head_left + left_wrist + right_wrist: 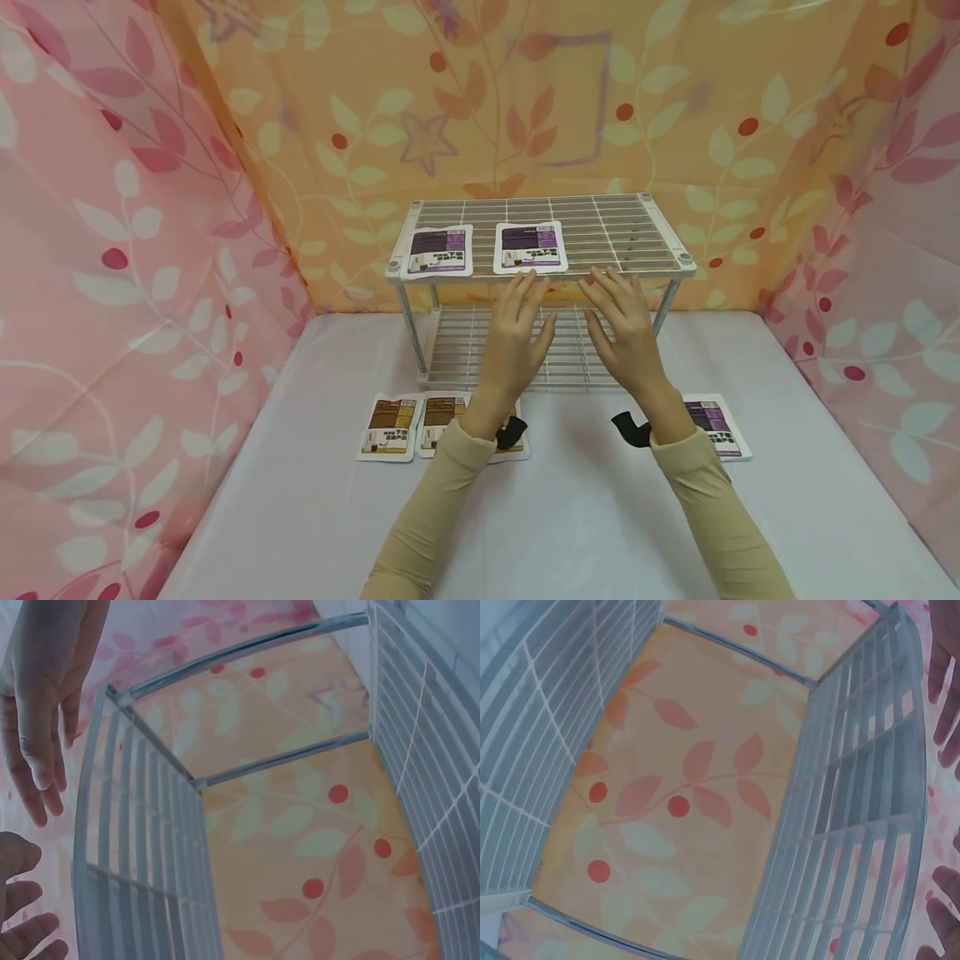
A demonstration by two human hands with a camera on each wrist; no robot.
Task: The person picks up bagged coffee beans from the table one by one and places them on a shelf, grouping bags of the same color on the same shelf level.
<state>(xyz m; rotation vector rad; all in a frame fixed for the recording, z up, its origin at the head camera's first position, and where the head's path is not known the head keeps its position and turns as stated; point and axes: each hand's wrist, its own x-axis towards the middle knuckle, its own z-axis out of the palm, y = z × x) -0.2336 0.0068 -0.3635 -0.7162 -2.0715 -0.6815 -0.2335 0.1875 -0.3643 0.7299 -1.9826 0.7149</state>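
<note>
My left hand is raised before the front edge of a white two-tier wire rack, fingers extended and holding nothing. Beside it, my right hand is likewise empty, its fingers spread towards the same edge. Two flat white-edged packets with purple labels lie on the top tier: a left packet at the corner and a second packet just above the left fingertips. Both wrist views look between the rack's tiers, with fingers of both hands along one side.
Several brown-and-yellow packets lie in a row on the white table, one partly hidden behind the left wrist. Another purple packet lies beyond the right forearm. Patterned curtains enclose the table's back and sides.
</note>
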